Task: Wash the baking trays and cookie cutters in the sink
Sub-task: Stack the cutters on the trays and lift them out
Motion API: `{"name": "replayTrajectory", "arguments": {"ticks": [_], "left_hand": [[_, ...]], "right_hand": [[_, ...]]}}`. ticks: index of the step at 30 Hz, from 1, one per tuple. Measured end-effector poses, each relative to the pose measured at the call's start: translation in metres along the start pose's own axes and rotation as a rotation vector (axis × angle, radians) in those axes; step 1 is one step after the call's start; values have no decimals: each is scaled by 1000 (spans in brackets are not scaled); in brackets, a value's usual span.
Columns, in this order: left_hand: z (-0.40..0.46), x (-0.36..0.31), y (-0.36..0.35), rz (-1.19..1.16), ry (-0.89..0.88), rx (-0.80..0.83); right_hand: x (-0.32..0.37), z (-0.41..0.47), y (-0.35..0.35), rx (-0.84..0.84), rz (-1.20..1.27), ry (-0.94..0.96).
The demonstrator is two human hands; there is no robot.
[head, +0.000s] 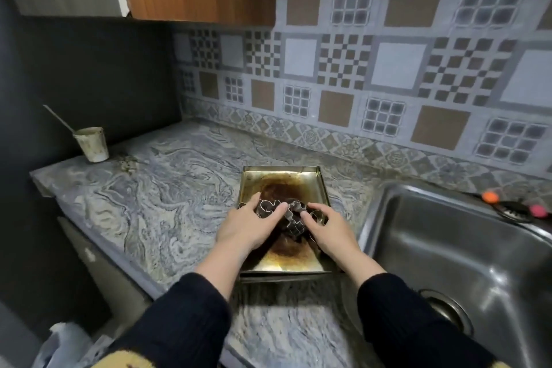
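A square metal baking tray (310,179) with burnt brown stains lies on the marbled counter, just left of the sink (466,251). Several thin metal cookie cutters (294,213) are bunched in the middle of the tray. My left hand (248,227) curls over the left side of the bunch, fingers on a rounded cutter. On the right side my right hand (328,230) presses against a wavy-edged cutter. Both hands grip the pile from opposite sides, inside the tray. A second tray edge seems to show beneath the front rim, but I cannot tell for sure.
A stained paper cup (92,144) with a stick in it stands at the counter's back left. The steel sink has a drain (448,308) at its near side; orange and pink items (513,206) rest on its far rim. Patterned tiles back the counter.
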State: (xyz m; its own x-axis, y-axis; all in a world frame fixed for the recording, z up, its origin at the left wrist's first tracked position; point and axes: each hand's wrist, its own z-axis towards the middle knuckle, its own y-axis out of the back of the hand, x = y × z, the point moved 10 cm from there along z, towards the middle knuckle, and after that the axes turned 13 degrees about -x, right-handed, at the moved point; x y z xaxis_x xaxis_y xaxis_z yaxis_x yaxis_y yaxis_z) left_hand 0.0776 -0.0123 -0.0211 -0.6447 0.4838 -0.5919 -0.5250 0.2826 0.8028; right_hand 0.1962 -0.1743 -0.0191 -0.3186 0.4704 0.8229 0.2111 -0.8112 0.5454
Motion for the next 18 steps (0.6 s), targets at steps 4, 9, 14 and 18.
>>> {"name": "replayTrajectory", "arguments": {"ticks": [4, 9, 14, 18], "left_hand": [[43, -27, -17, 26, -63, 43], [93, -66, -50, 6, -158, 120], [143, -114, -90, 4, -295, 214], [178, -148, -125, 9, -380, 280]], "right_hand": [[-7, 41, -3, -50, -2, -44], [-22, 92, 7, -153, -32, -127], [-39, 137, 22, -291, -87, -213], [-55, 172, 30, -358, -124, -273]]}}
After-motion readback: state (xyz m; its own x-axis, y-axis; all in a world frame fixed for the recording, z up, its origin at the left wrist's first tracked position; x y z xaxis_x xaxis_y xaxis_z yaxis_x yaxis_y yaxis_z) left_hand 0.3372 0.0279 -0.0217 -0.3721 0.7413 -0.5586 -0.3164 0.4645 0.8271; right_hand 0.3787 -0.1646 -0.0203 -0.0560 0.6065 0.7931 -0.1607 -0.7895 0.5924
